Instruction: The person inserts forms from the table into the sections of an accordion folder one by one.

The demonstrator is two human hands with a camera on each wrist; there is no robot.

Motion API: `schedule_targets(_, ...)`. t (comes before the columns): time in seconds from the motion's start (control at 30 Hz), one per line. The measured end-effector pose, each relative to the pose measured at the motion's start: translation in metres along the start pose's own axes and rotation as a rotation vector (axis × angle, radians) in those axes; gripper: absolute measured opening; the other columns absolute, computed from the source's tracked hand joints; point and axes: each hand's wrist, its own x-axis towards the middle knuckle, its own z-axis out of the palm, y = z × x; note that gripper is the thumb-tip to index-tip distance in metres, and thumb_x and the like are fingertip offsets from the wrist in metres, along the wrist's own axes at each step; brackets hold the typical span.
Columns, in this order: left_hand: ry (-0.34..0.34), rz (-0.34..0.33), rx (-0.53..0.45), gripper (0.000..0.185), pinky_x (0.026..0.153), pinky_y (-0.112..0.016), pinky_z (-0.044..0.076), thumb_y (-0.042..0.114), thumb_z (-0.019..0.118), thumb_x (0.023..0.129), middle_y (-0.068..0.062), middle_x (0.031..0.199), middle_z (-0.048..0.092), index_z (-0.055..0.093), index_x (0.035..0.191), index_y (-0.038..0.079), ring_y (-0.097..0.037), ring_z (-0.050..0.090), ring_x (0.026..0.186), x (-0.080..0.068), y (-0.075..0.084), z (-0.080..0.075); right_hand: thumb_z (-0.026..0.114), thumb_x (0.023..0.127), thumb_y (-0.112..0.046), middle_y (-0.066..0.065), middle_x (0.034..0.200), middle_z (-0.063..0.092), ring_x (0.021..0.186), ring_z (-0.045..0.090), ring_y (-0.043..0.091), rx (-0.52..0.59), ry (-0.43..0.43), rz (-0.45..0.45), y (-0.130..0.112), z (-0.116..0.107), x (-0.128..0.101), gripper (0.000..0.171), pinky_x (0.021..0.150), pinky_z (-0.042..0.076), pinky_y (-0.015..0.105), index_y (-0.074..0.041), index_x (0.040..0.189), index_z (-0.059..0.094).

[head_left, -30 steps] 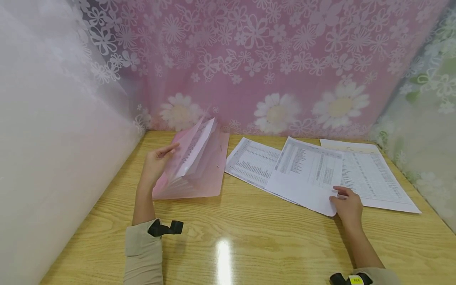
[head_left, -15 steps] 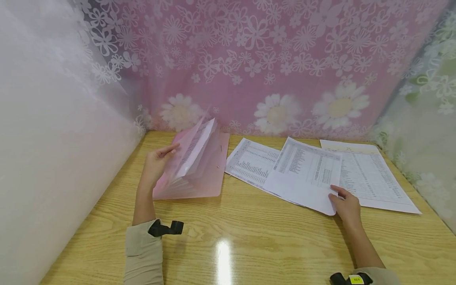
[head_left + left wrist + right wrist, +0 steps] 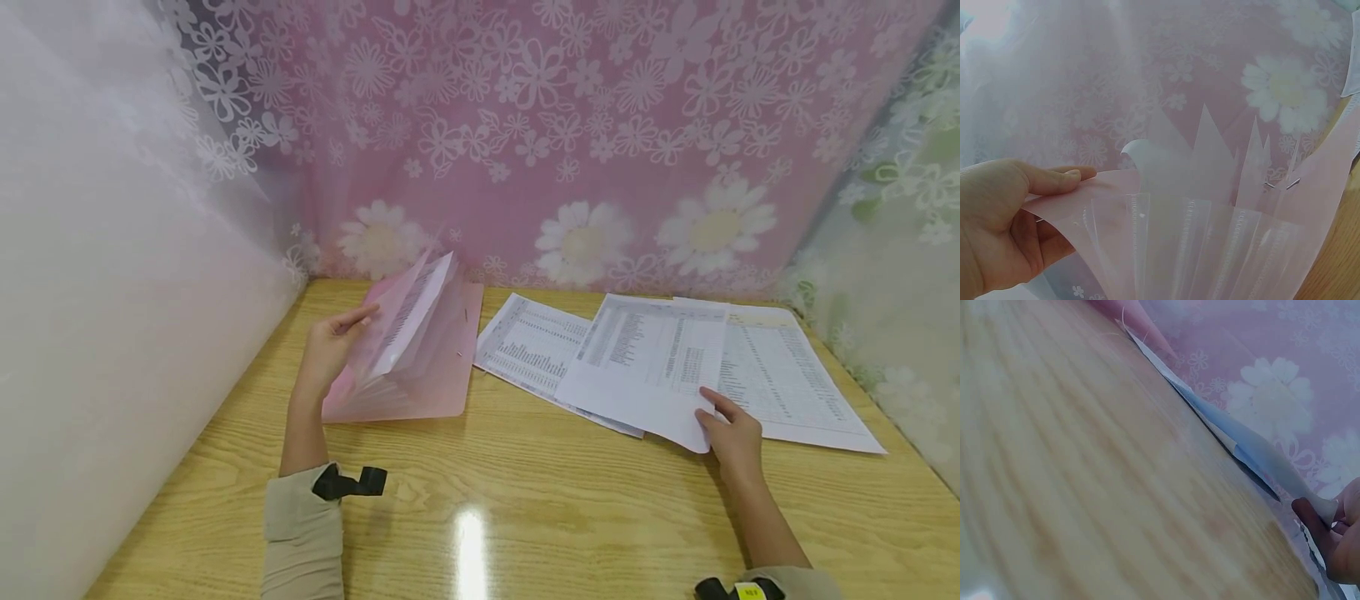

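Note:
On the left of the table, my left hand (image 3: 327, 350) pinches the front cover of a pink expanding file folder (image 3: 442, 392). The folder stands part way open, its clear pleated pockets (image 3: 1204, 244) fanned out, with a printed sheet (image 3: 412, 312) showing inside. My right hand (image 3: 735, 437) holds the near right corner of a printed sheet (image 3: 637, 367) between thumb and fingers. In the right wrist view this sheet (image 3: 1279, 465) appears nearly edge-on, its near edge raised from the table.
Beneath the held sheet's left side lies another printed sheet (image 3: 525, 342). A third printed sheet (image 3: 795, 375) lies to its right, partly covered. The wooden table (image 3: 525, 500) meets a pink flowered backdrop (image 3: 510, 183) behind and a pale side wall (image 3: 150, 292) on the left.
The sheet in my right hand has shifted slightly, its far right corner now further back and right. The left hand and the folder look still.

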Motion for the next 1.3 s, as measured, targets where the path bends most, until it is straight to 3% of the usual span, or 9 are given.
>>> schedule_targets(0.13,-0.003,-0.007,-0.004,0.029,0.096,-0.034,0.036,0.009,0.054,0.094,-0.015,0.119,0.058,0.060,0.120,-0.001,-0.019,0.043,0.121,0.000,0.000,0.000,0.050,0.092,-0.008,0.017,0.146,0.026,0.132,0.024,0.030,0.024,0.014,0.008,0.000,0.000,0.000,0.047,0.095,0.035,0.025,-0.001,0.137,0.039)
schedule_targets(0.4,0.002,-0.008,0.005,0.029,0.096,-0.034,0.036,0.009,0.054,0.094,-0.015,0.119,0.058,0.060,0.120,-0.001,-0.019,0.042,0.122,0.000,-0.001,0.000,0.050,0.092,-0.008,0.015,0.147,0.024,0.134,0.019,0.025,0.077,0.036,0.028,-0.002,0.001,-0.003,0.046,0.094,0.034,0.020,-0.002,0.137,0.040)
schedule_targets(0.57,0.005,-0.005,0.012,0.029,0.096,-0.034,0.036,0.008,0.054,0.094,-0.015,0.119,0.058,0.059,0.120,-0.002,-0.019,0.042,0.122,-0.001,-0.001,-0.001,0.051,0.093,-0.009,0.014,0.147,0.024,0.132,0.025,0.026,0.090,0.040,0.035,-0.005,0.002,-0.007,0.046,0.087,0.037,0.014,-0.004,0.138,0.040)
schedule_targets(0.8,0.005,-0.011,-0.002,0.030,0.096,-0.033,0.036,0.009,0.054,0.094,-0.016,0.120,0.057,0.059,0.121,-0.002,-0.020,0.042,0.122,-0.001,-0.001,-0.002,0.052,0.092,-0.009,0.012,0.146,0.027,0.132,0.023,0.022,0.104,0.064,0.036,-0.012,0.006,-0.011,0.046,0.088,0.037,0.015,-0.007,0.137,0.043)
schedule_targets(1.03,0.010,0.003,0.014,0.029,0.094,-0.030,0.038,0.007,0.053,0.094,-0.016,0.119,0.057,0.059,0.120,-0.003,-0.020,0.043,0.121,-0.003,0.000,-0.003,0.054,0.092,-0.010,0.012,0.146,0.028,0.129,0.029,0.024,0.122,0.036,0.027,-0.017,0.010,-0.017,0.045,0.077,0.040,0.009,-0.008,0.137,0.044)
schedule_targets(1.3,0.015,0.022,0.025,0.028,0.093,-0.029,0.038,0.006,0.054,0.093,-0.017,0.118,0.058,0.060,0.119,-0.003,-0.020,0.045,0.119,0.000,-0.001,0.000,0.053,0.094,-0.012,0.009,0.150,0.019,0.131,0.026,0.028,0.149,-0.027,0.012,-0.026,0.010,-0.026,0.046,0.085,0.038,0.013,-0.007,0.138,0.041)
